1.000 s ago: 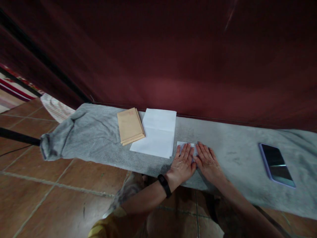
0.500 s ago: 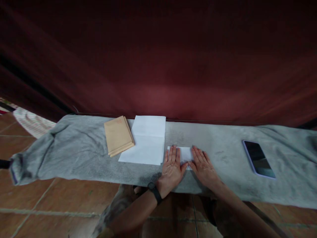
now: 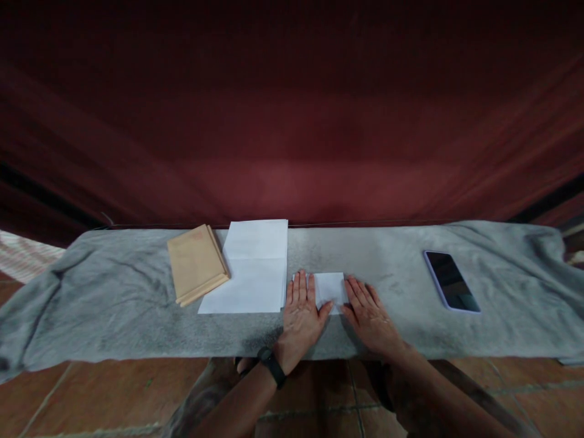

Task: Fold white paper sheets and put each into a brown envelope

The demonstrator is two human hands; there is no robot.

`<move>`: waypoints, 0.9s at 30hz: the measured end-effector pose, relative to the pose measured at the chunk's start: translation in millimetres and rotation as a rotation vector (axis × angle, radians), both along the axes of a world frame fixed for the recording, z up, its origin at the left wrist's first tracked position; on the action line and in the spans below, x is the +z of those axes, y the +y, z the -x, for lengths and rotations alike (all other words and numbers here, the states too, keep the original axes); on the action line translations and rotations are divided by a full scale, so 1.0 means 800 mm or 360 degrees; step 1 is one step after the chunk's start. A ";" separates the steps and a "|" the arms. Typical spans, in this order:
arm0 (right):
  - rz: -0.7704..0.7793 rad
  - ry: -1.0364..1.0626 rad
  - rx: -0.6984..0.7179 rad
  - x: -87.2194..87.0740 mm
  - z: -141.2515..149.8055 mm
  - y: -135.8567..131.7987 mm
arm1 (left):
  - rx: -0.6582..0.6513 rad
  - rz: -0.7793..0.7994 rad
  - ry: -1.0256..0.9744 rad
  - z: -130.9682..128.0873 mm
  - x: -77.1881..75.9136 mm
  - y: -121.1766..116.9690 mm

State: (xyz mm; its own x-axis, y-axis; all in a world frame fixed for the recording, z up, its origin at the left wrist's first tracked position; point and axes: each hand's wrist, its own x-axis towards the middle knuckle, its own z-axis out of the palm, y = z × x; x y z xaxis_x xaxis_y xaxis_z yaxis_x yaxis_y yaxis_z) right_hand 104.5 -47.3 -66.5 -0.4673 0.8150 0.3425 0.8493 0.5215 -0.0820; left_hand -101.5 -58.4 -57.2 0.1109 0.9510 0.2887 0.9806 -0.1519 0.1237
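A small folded white paper (image 3: 329,286) lies flat on the grey cloth (image 3: 387,255). My left hand (image 3: 302,313) rests palm down over its left part, fingers stretched out. At its right edge lies my right hand (image 3: 368,310), also flat with fingers extended; whether the fingertips overlap the paper or just touch its edge is hard to tell. To the left of my left hand are larger white sheets (image 3: 255,277) with a crease across them. Several brown envelopes (image 3: 196,261) are stacked partly over those sheets.
A phone with a purple case (image 3: 451,281) lies on the cloth at the right. Behind the cloth-covered surface rises a dark red panel (image 3: 292,188). Orange floor tiles (image 3: 114,389) show below the front edge.
The whole view has shifted, so things on the cloth appear further left. My right hand has slid a little to the right relative to the folded paper, widening the gap between my hands.
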 end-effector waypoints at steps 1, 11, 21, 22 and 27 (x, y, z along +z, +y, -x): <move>0.0004 -0.0003 0.0040 0.002 0.002 -0.003 | -0.0009 -0.0001 -0.0001 0.000 0.000 0.000; -0.0060 -0.0039 0.0206 0.005 0.010 -0.021 | 0.0034 -0.0012 0.0043 0.003 0.002 0.001; -0.0038 -0.0045 0.0209 0.008 0.004 -0.023 | -0.0260 -0.0039 0.0036 0.004 0.011 -0.010; -0.0049 -0.0055 0.0210 0.007 0.004 -0.023 | -0.0353 -0.0019 0.0045 0.003 0.013 -0.014; -0.0054 -0.0066 0.0225 0.006 0.003 -0.023 | -0.0648 0.0132 0.0071 0.007 0.023 -0.032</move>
State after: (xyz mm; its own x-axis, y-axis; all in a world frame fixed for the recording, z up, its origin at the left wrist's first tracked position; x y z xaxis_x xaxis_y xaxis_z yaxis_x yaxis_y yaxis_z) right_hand 102.2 -65.9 -61.9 -0.5910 0.7283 0.3467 0.7694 0.6381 -0.0289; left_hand -107.2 -84.0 -38.6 0.4935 0.8466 0.1992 0.8471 -0.5198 0.1105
